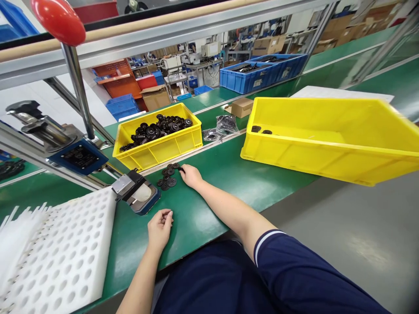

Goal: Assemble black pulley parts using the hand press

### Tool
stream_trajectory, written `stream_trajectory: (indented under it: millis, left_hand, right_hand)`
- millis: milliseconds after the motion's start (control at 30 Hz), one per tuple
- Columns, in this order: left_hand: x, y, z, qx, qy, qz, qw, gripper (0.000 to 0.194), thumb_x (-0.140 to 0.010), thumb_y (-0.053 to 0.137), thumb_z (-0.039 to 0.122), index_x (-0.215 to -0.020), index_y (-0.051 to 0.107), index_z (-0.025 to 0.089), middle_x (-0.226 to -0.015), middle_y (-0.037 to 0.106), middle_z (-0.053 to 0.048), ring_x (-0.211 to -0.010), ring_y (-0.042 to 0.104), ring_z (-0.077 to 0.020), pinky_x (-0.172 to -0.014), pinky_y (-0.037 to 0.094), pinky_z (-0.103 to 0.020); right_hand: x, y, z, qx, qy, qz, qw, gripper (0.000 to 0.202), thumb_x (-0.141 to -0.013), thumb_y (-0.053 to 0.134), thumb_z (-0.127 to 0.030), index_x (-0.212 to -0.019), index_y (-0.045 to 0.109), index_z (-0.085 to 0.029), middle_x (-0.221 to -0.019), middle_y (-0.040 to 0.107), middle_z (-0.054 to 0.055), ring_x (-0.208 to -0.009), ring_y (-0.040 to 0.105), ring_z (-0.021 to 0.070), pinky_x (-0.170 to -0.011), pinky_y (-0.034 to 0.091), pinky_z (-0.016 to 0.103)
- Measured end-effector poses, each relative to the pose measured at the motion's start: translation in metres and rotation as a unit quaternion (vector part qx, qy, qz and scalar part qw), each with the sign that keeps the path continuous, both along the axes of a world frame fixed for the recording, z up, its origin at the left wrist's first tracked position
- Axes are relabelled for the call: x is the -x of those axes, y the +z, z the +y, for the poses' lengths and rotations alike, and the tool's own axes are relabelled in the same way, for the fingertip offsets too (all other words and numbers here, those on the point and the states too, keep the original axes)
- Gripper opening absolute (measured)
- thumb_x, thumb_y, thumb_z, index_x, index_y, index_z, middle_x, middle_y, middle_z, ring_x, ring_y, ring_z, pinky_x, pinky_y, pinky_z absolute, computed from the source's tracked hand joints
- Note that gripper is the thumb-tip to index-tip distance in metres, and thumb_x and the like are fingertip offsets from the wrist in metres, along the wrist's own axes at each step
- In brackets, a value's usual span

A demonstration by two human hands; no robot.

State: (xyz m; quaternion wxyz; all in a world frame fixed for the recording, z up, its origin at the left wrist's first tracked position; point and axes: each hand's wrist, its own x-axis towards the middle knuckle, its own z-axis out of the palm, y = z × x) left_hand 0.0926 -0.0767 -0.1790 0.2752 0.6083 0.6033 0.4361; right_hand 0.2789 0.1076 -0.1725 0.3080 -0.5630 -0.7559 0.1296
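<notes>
My right hand (191, 176) reaches over the green bench, its thumb and fingers pinched on a small black round part (181, 170). Just left of it lies a loose pile of black disc-like parts (168, 178), some with holes. Nearer to me, my left hand (160, 227) rests by the bench top with fingers curled and thumb against them; nothing shows in it. Beyond that hand stands a hand press with a red ball knob (59, 19), a blue body (80, 155) and a metal base fixture (139, 194). A yellow bin (163, 146) full of black wheel-like parts sits behind the pile.
A large yellow bin (327, 155) on the right, near the bench edge, holds a few black pieces. Between the bins lie clear plastic bags (225, 125) and a small cardboard box (241, 107). At left is a white foam tray (75, 248) with rows of round holes. Blue crates (242, 80) stand behind.
</notes>
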Motion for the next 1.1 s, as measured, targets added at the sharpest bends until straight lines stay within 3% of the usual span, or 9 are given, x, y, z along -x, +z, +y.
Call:
stream_trajectory:
  millis: [233, 367, 567, 733, 833, 1000, 1100]
  left_hand:
    - [-0.002, 0.002, 0.003, -0.013, -0.009, 0.002, 1.0, 0.024, -0.089, 0.06, 0.04, -0.091, 0.066, 0.017, -0.067, 0.065, -0.003, -0.056, 0.063, -0.0147, -0.054, 0.052, -0.025]
    - [-0.004, 0.004, 0.004, -0.03, -0.009, 0.017, 0.999, 0.021, -0.091, 0.056, 0.035, -0.091, 0.068, 0.017, -0.075, 0.068, -0.005, -0.061, 0.064, -0.014, -0.058, 0.052, -0.025]
    - [0.006, 0.004, 0.013, -0.055, 0.003, 0.018, 0.998, 0.013, -0.085, 0.062, 0.026, -0.085, 0.071, 0.017, -0.075, 0.068, -0.004, -0.067, 0.062, -0.0138, -0.068, 0.051, -0.025]
    - [0.008, 0.007, 0.011, -0.072, 0.001, 0.011, 0.997, 0.011, -0.083, 0.064, 0.024, -0.085, 0.072, 0.015, -0.074, 0.068, -0.004, -0.067, 0.062, -0.0138, -0.066, 0.05, -0.024]
    - [0.01, 0.008, 0.013, -0.073, -0.006, 0.028, 0.997, 0.011, -0.082, 0.068, 0.024, -0.085, 0.072, 0.015, -0.075, 0.07, -0.004, -0.068, 0.064, -0.0142, -0.066, 0.051, -0.023]
    - [0.014, -0.004, 0.025, -0.048, -0.028, 0.062, 0.997, 0.019, -0.085, 0.068, 0.03, -0.092, 0.072, 0.013, -0.082, 0.072, -0.007, -0.075, 0.067, -0.0163, -0.074, 0.054, -0.025]
    - [0.013, -0.009, 0.026, -0.031, -0.044, 0.082, 0.995, 0.021, -0.085, 0.068, 0.03, -0.095, 0.072, 0.011, -0.082, 0.073, -0.009, -0.081, 0.069, -0.0188, -0.079, 0.055, -0.027]
  right_hand:
    - [-0.001, 0.006, 0.001, -0.013, -0.011, -0.013, 1.0, 0.02, -0.095, 0.054, -0.03, -0.105, 0.065, -0.016, -0.103, 0.068, 0.005, -0.096, 0.062, 0.0174, -0.088, 0.048, 0.031]
    - [0.001, 0.008, 0.0, -0.03, -0.002, 0.003, 1.0, 0.023, -0.094, 0.049, -0.027, -0.102, 0.067, -0.016, -0.101, 0.07, 0.01, -0.093, 0.063, 0.0205, -0.083, 0.047, 0.029]
    - [0.006, -0.003, 0.02, -0.041, 0.016, -0.011, 0.999, 0.032, -0.089, 0.047, -0.035, -0.1, 0.067, -0.013, -0.096, 0.069, 0.014, -0.087, 0.062, 0.0253, -0.076, 0.046, 0.034]
    - [0.009, -0.001, 0.021, -0.04, 0.012, -0.026, 0.999, 0.037, -0.082, 0.046, -0.045, -0.093, 0.067, -0.016, -0.088, 0.069, 0.015, -0.081, 0.061, 0.0285, -0.066, 0.043, 0.036]
    - [0.007, -0.001, 0.027, -0.019, -0.002, -0.013, 1.0, 0.038, -0.076, 0.047, -0.05, -0.086, 0.067, -0.019, -0.082, 0.068, 0.017, -0.073, 0.06, 0.0311, -0.057, 0.039, 0.038]
    - [-0.002, -0.013, 0.043, 0.1, -0.047, 0.041, 0.993, 0.03, -0.06, 0.061, -0.052, -0.079, 0.064, -0.029, -0.075, 0.068, 0.016, -0.068, 0.059, 0.0307, -0.057, 0.039, 0.039]
    - [-0.007, -0.024, 0.044, 0.097, -0.053, 0.052, 0.993, 0.031, -0.063, 0.062, -0.055, -0.083, 0.065, -0.031, -0.075, 0.068, 0.017, -0.063, 0.058, 0.0277, -0.057, 0.039, 0.039]
